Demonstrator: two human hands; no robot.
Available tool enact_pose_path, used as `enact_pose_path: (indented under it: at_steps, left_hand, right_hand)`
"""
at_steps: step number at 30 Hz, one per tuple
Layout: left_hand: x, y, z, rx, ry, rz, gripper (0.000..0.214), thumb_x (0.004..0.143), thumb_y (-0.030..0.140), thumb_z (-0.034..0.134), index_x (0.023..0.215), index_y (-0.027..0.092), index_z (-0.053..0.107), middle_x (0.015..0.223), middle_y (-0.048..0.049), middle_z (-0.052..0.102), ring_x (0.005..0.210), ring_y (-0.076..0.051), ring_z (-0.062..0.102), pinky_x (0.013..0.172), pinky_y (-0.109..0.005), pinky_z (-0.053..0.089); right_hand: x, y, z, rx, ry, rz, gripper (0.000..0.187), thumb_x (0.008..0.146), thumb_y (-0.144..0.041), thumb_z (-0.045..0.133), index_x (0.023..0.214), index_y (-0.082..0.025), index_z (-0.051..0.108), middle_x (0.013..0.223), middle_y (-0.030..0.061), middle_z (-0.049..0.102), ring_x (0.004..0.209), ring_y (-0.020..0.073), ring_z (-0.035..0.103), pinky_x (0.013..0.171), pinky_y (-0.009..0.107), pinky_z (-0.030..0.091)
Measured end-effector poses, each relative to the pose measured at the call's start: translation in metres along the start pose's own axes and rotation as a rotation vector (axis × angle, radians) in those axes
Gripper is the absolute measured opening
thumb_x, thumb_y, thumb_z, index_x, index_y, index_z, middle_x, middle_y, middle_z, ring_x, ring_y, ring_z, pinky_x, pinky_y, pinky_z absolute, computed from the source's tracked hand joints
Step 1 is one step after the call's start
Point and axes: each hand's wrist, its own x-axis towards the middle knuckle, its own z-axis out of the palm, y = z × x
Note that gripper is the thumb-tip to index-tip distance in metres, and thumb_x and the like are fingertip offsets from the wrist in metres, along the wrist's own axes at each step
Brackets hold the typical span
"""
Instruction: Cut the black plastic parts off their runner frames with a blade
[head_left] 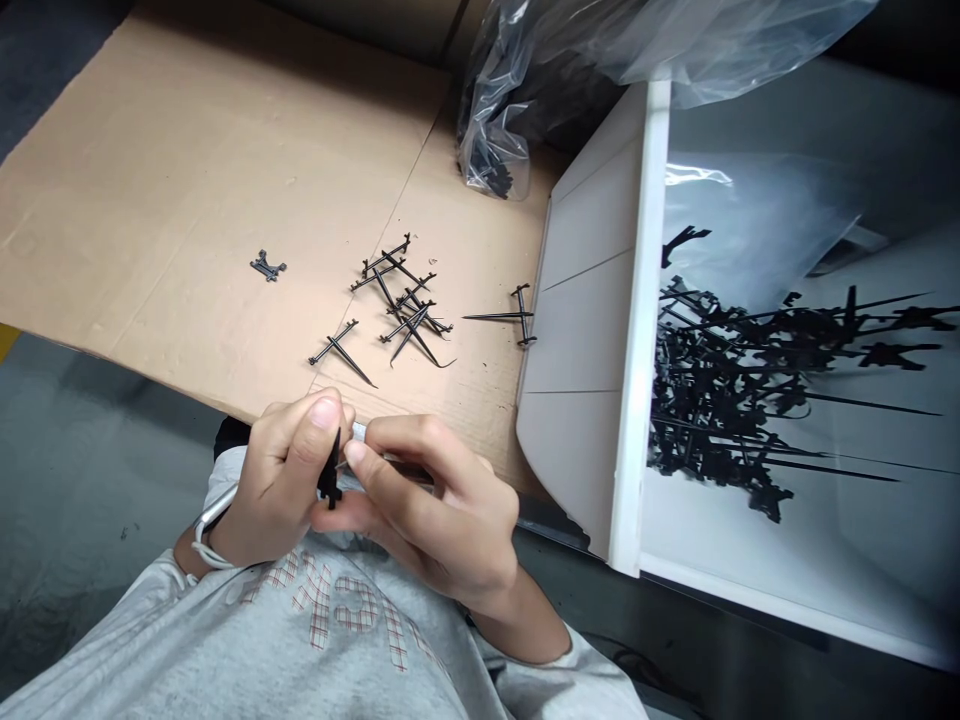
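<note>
My left hand (pixel 281 480) pinches a small black plastic part (pixel 328 475) upright between thumb and fingers. My right hand (pixel 427 510) grips a slim tool with a silver end (pixel 358 432), its tip close to that part. The tool's shape is mostly hidden by my fingers. In front of my hands, a loose pile of black spiked plastic pieces (pixel 401 305) lies on a tan cardboard sheet (pixel 150 220). A short black piece (pixel 268 265) lies alone to the left, and a spiked one (pixel 517 316) lies to the right.
A white bin (pixel 592 330) stands to the right of the cardboard, holding a large tangle of black plastic pieces (pixel 727 380) and clear film. A clear plastic bag (pixel 495 120) with dark contents sits at the far edge. Grey floor shows to the left.
</note>
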Motion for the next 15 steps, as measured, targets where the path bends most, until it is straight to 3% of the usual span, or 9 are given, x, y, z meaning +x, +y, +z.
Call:
enact_pose_path:
  at_steps: [8,11,15]
  left_hand:
    - [0.001,0.001,0.0,-0.022,-0.014,0.016,0.044,0.102,0.037,0.039,0.061,0.021,0.036,0.054,0.0031,0.026,0.048,-0.012,0.026,0.048,-0.032,0.022]
    - [0.001,0.002,0.0,-0.036,-0.016,0.007,0.045,0.102,0.037,0.04,0.061,0.021,0.036,0.054,0.0035,0.026,0.047,-0.011,0.025,0.047,-0.031,0.023]
    - [0.001,0.003,0.002,-0.083,-0.011,0.012,0.045,0.101,0.036,0.043,0.06,0.02,0.037,0.053,0.004,0.026,0.048,-0.01,0.027,0.047,-0.03,0.025]
  right_hand:
    - [0.001,-0.002,-0.002,0.006,-0.019,-0.045,0.02,0.08,-0.004,0.07,0.083,-0.021,0.06,0.064,-0.0046,0.068,0.048,0.0075,0.06,0.041,0.018,0.048]
    - [-0.002,0.002,-0.002,0.021,-0.023,-0.145,0.021,0.081,-0.003,0.07,0.088,-0.021,0.061,0.072,-0.0036,0.068,0.054,0.007,0.061,0.044,0.018,0.048]
    - [-0.007,0.01,0.0,-0.015,0.023,-0.295,0.019,0.083,-0.023,0.075,0.094,-0.019,0.06,0.08,-0.0004,0.062,0.065,0.0085,0.06,0.053,0.019,0.053]
